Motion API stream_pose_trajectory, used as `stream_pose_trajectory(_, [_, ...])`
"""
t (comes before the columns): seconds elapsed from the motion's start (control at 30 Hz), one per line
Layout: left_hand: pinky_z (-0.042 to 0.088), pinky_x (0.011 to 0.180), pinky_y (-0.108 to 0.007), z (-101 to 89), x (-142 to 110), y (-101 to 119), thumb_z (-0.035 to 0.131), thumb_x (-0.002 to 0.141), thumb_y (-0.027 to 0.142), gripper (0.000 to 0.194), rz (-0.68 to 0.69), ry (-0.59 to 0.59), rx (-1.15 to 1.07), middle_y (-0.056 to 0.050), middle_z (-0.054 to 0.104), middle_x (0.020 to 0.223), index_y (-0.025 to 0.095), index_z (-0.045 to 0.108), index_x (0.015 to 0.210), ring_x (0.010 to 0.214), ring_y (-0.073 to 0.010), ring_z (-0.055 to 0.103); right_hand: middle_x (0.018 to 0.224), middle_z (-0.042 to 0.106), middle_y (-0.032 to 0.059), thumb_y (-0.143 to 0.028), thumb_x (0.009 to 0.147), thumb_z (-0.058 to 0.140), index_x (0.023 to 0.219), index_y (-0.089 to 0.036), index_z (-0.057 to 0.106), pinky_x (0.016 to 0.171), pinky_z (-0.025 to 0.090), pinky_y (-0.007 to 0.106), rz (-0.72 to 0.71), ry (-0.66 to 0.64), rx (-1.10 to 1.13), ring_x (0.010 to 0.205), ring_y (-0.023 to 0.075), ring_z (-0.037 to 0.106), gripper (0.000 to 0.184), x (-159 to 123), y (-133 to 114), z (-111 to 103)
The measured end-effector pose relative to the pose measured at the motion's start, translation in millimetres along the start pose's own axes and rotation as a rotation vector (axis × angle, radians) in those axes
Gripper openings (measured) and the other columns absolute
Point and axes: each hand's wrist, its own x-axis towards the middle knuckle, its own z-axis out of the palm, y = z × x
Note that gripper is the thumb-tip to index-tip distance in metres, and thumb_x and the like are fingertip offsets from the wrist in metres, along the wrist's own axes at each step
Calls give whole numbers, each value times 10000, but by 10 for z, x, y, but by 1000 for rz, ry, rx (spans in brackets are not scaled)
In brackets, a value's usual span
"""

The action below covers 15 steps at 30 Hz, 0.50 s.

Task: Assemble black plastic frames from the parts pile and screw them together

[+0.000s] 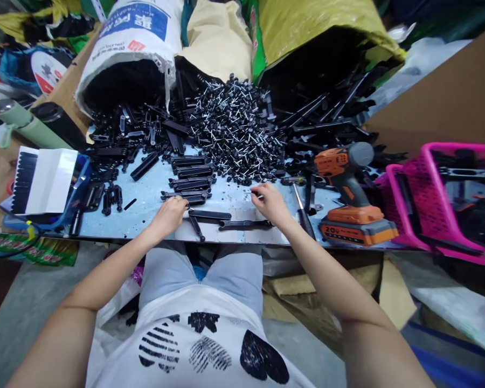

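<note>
with the clock centred between the hands, the left hand (170,214) sits at eight o'clock, fingers curled narrow by the nearest of the row of black bars (194,171), which lies at ten to eleven; i cannot tell whether it grips one. the right hand (270,205) is at three, thumb and forefinger nearly together beside the heap of screws (238,129) at twelve to one; whether they pinch a screw is too small to tell.

the likeliest trouble is at six o'clock: a loose bar (209,215) and an open-ended bar (246,224) lie close to the near edge of the bench (117,221), so a dragging wrist could push one off. the heap is steep, and a careless pick might send screws sliding among the bars. at three to four, the black-handled tool (306,220) and the drill (352,194) could catch the right forearm if it swings outward.
</note>
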Motion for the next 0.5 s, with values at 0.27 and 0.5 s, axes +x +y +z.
stream_pose_trajectory(0.27, [466, 727, -343, -149, 31, 213, 376, 800, -41, 264, 107, -180, 224, -129, 586, 836, 85, 604, 841, 814, -234, 553, 764, 638, 47, -319, 876, 506, 819, -174, 609, 645, 442, 253, -131, -196, 114, 694, 151, 586, 187, -196, -557, -69])
stream_pose_trajectory(0.5, [473, 740, -321, 106, 24, 81, 375, 864, 20, 248, 276, -13, 146, -103, 588, 822, 89, 605, 928, 785, -199, 545, 856, 636, 76, -238, 927, 423, 870, -162, 642, 652, 421, 238, -283, -324, -171, 732, 148, 596, 239, -223, -742, -42])
